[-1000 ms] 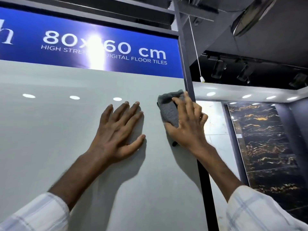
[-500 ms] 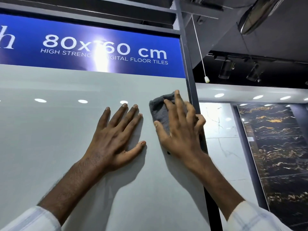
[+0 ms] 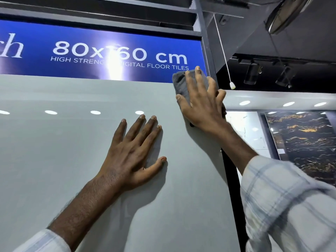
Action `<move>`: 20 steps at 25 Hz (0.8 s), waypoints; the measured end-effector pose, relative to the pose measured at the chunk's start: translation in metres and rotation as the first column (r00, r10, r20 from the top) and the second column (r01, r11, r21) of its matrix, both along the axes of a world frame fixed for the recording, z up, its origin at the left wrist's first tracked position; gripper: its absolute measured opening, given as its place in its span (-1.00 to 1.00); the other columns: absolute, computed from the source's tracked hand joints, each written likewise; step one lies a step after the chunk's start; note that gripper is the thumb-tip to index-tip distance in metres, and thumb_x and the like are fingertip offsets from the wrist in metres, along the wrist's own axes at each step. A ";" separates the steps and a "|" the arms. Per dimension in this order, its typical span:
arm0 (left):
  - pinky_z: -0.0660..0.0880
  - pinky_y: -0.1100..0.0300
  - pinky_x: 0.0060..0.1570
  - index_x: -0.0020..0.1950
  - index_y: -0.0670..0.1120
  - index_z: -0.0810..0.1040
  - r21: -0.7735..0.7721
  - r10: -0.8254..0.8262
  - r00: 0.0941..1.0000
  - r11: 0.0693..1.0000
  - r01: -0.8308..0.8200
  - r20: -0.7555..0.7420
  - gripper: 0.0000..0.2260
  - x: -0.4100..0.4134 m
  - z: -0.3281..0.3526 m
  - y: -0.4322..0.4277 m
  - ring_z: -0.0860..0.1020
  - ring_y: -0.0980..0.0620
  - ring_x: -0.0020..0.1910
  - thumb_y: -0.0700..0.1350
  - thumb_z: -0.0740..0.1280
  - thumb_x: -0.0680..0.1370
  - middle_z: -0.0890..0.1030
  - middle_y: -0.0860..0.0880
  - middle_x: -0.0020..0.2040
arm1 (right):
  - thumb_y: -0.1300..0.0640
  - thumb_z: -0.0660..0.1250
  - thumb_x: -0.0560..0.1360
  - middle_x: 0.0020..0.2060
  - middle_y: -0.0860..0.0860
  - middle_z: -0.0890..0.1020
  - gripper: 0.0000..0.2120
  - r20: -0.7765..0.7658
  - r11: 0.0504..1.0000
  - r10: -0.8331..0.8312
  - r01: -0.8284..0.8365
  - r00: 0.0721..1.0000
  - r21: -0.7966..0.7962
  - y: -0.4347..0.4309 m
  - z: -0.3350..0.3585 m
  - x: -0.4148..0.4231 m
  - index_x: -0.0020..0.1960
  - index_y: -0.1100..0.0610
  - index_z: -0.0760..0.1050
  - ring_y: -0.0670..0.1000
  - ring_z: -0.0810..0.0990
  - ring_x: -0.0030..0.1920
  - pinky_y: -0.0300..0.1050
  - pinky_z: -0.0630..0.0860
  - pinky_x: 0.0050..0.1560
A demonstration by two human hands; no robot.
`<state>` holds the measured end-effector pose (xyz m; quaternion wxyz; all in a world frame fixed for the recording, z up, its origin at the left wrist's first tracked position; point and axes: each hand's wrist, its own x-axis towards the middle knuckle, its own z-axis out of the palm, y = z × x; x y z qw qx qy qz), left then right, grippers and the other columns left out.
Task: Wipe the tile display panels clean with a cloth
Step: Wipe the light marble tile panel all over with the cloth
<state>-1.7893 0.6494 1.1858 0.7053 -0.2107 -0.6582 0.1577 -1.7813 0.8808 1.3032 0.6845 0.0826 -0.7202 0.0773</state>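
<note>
My left grip (image 3: 134, 157) lies palm-down and flat, fingers straight and spread, thumb splayed to the right. My right grip (image 3: 201, 100) sits higher, fingers straight and fanned upward, thumb out to the left, its forearm (image 3: 234, 142) angled up from a checked sleeve (image 3: 283, 202).

One grey panel (image 3: 54, 160) bore two hands, a left hand (image 3: 132, 157) and a right hand (image 3: 201, 106), and one cloth (image 3: 179, 83). Above the panel hung one blue sign (image 3: 36, 68).

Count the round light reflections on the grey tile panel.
4 reflections, in one row on the grey tile panel: one cut by the left frame edge, two further right, one just above the left hand. More may lie beyond the frame.
</note>
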 end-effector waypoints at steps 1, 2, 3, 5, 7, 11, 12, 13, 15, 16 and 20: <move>0.15 -0.32 0.55 0.63 -0.13 0.33 0.002 -0.003 1.000 1.000 0.003 0.002 -0.28 0.001 0.000 0.000 0.20 -0.17 0.65 0.30 0.12 0.60 0.23 -0.10 0.67 | -0.26 0.09 0.65 0.70 -0.02 -0.11 -0.29 -0.010 1.000 -0.005 0.006 1.000 0.014 -0.002 -0.018 -0.001 0.70 -0.07 -0.05 0.22 -0.01 0.63 0.35 0.09 0.47; 0.14 -0.32 0.56 0.63 -0.14 0.33 0.005 -0.008 1.000 1.000 0.008 0.007 -0.28 0.002 0.000 0.000 0.20 -0.17 0.65 0.30 0.12 0.60 0.23 -0.11 0.67 | -0.27 0.07 0.64 0.70 -0.03 -0.10 -0.29 -0.035 0.998 -0.015 0.017 0.999 0.053 -0.002 -0.043 -0.002 0.70 -0.08 -0.04 0.21 0.00 0.64 0.36 0.11 0.47; 0.14 -0.31 0.56 0.63 -0.14 0.34 0.008 -0.009 1.000 1.000 0.009 0.015 -0.28 0.003 -0.001 0.000 0.21 -0.18 0.65 0.30 0.12 0.60 0.24 -0.11 0.66 | -0.28 0.06 0.62 0.70 -0.03 -0.07 -0.28 -0.057 0.992 -0.022 0.029 0.998 0.120 -0.001 -0.071 -0.003 0.70 -0.08 0.00 0.21 0.04 0.63 0.37 0.15 0.45; 0.15 -0.33 0.55 0.62 -0.14 0.35 0.010 -0.007 1.000 1.000 0.007 0.027 -0.28 0.004 -0.002 0.000 0.22 -0.19 0.64 0.30 0.11 0.61 0.25 -0.12 0.66 | -0.31 0.05 0.58 0.69 -0.04 0.01 -0.28 -0.054 0.976 -0.037 0.048 0.998 0.215 0.013 -0.097 -0.005 0.69 -0.09 0.09 0.19 0.12 0.61 0.35 0.21 0.39; 0.14 -0.33 0.55 0.62 -0.14 0.35 0.013 -0.003 1.000 1.000 0.003 0.026 -0.28 0.004 -0.002 0.000 0.21 -0.19 0.64 0.30 0.11 0.61 0.25 -0.12 0.66 | -0.31 0.06 0.58 0.69 -0.05 0.02 -0.28 -0.046 0.982 -0.041 0.049 0.998 0.181 0.025 -0.064 -0.002 0.68 -0.11 0.08 0.17 0.13 0.61 0.34 0.19 0.38; 0.13 -0.30 0.56 0.62 -0.13 0.35 0.016 -0.014 1.000 1.000 0.014 0.012 -0.29 0.003 -0.003 0.001 0.22 -0.18 0.64 0.29 0.13 0.61 0.25 -0.11 0.66 | -0.26 0.10 0.66 0.70 -0.04 -0.12 -0.30 0.067 1.000 0.016 -0.015 0.998 -0.016 0.004 0.005 0.004 0.70 -0.10 -0.07 0.20 -0.05 0.65 0.38 0.02 0.50; 0.14 -0.30 0.56 0.62 -0.13 0.36 0.015 -0.018 1.000 1.000 0.018 0.010 -0.30 0.003 -0.004 0.000 0.22 -0.17 0.64 0.29 0.13 0.61 0.25 -0.11 0.66 | -0.25 0.09 0.67 0.69 -0.05 -0.16 -0.30 0.075 1.000 0.027 -0.027 0.997 -0.001 -0.007 -0.002 0.004 0.70 -0.10 -0.11 0.20 -0.10 0.66 0.39 -0.03 0.51; 0.15 -0.30 0.56 0.62 -0.13 0.36 0.016 -0.023 1.000 1.000 0.023 0.008 -0.30 0.003 -0.003 0.000 0.23 -0.18 0.64 0.29 0.13 0.61 0.26 -0.11 0.66 | -0.26 0.08 0.67 0.69 -0.05 -0.17 -0.29 0.063 0.998 0.021 -0.025 0.998 0.064 -0.015 -0.017 0.003 0.70 -0.09 -0.13 0.19 -0.11 0.66 0.38 -0.03 0.52; 0.14 -0.30 0.56 0.62 -0.13 0.36 0.016 -0.022 1.000 1.000 0.021 0.009 -0.29 0.003 -0.003 0.000 0.24 -0.18 0.64 0.29 0.13 0.60 0.26 -0.11 0.66 | -0.29 0.06 0.62 0.70 -0.03 -0.08 -0.27 -0.034 0.959 -0.015 0.023 0.999 0.282 -0.016 -0.060 0.002 0.70 -0.07 -0.04 0.19 0.02 0.65 0.34 0.15 0.44; 0.14 -0.30 0.56 0.62 -0.13 0.35 0.013 -0.016 1.000 1.000 0.016 0.017 -0.29 0.004 -0.003 -0.001 0.23 -0.18 0.64 0.29 0.12 0.61 0.26 -0.12 0.66 | -0.30 0.06 0.59 0.70 -0.03 -0.01 -0.26 -0.066 0.937 -0.020 0.042 0.998 0.348 -0.007 -0.070 0.000 0.70 -0.07 0.03 0.19 0.09 0.64 0.32 0.22 0.39; 0.13 -0.31 0.56 0.63 -0.14 0.33 0.002 -0.004 1.000 1.000 0.004 0.027 -0.30 0.004 -0.007 -0.001 0.20 -0.19 0.65 0.28 0.10 0.63 0.24 -0.12 0.66 | -0.31 0.06 0.59 0.69 -0.06 -0.02 -0.28 -0.007 0.989 -0.020 0.021 1.000 0.147 0.021 -0.005 0.003 0.69 -0.13 0.02 0.15 0.05 0.65 0.35 0.18 0.44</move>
